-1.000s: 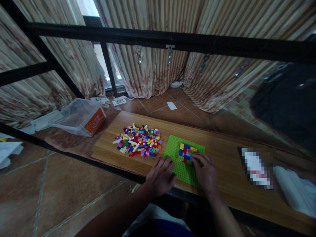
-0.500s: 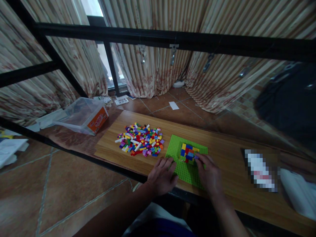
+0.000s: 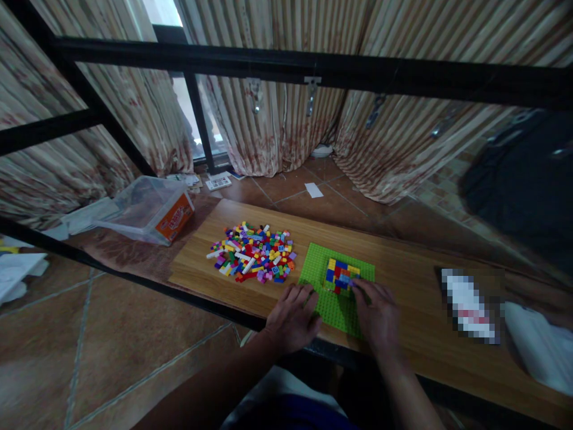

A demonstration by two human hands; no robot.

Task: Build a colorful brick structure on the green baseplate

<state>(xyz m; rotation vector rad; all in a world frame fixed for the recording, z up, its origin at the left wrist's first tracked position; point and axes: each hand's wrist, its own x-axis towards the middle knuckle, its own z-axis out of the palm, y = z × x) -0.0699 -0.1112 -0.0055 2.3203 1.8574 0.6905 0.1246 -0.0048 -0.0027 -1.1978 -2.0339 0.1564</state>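
I'm edging the right hand point(image 3: 377, 310), thumb and finger pinching a purple brick point(image 3: 352, 283), closer to the build point(image 3: 338, 274) just beyond its fingertips, so placing seems underway, while the left hand point(image 3: 293, 318), fingers slightly parted, is resting at the plate point(image 3: 316, 260).

We counted two hands, one left point(image 3: 293, 319) and one right point(image 3: 379, 313), one green baseplate point(image 3: 314, 263), one multicoloured brick build point(image 3: 340, 273) and one heap of loose bricks point(image 3: 253, 254), whose pieces were too small and overlapped to number. We further recorded one wooden tabletop point(image 3: 414, 292), one clear bin point(image 3: 174, 220), one pixelated item point(image 3: 469, 304) and one white bundle point(image 3: 532, 340). Along the black crossbar point(image 3: 277, 63) we noted at least four metal hangers point(image 3: 311, 98).
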